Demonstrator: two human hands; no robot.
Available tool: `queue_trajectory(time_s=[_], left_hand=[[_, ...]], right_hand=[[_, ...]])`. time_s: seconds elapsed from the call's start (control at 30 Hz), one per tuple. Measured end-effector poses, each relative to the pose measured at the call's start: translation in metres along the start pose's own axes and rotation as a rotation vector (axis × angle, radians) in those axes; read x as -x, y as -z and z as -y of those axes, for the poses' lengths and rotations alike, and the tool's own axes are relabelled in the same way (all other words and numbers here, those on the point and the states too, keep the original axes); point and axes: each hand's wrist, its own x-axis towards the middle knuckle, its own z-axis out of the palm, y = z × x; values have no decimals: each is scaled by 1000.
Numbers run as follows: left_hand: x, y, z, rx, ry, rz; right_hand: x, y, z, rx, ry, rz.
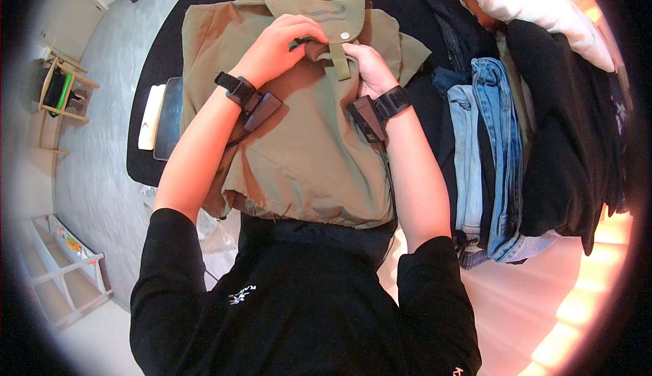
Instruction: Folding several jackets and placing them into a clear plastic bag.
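Note:
An olive-khaki jacket (285, 152) lies spread in front of me, its lower edge hanging toward my lap. My left hand (288, 42) is closed on the cloth at the collar opening, its fingertips bent in beside a white snap button (345, 36). On the other side of a short fabric tab (339, 62), my right hand (372, 67) grips the jacket's edge, some of its fingers hidden by the cloth. The collar flap (322, 11) with dark lettering lies just beyond both hands. Each wrist wears a black strap with a small dark device.
Beneath the jacket is a black-covered table (159, 64). A dark flat tablet-like object (168, 119) and a white slab (151, 117) lie at its left. Folded jeans (499, 159), a black garment (564, 132) and white bedding (536, 9) are at right. A wooden rack (64, 91) stands far left.

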Motion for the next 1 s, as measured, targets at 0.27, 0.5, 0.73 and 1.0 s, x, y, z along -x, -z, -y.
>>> queue_trajectory(time_s=[0.27, 0.5, 0.73, 1.0], left_hand=[[2, -5, 7, 4, 55, -20], [1, -5, 4, 131, 60, -41], [0, -5, 1, 181, 192, -39], [2, -6, -2, 215, 190, -31]], right_hand=[[6, -8, 1, 40, 2, 35], [5, -8, 2, 10, -1, 16], [2, -8, -1, 18, 28, -6], [5, -13, -5, 227, 116, -17]])
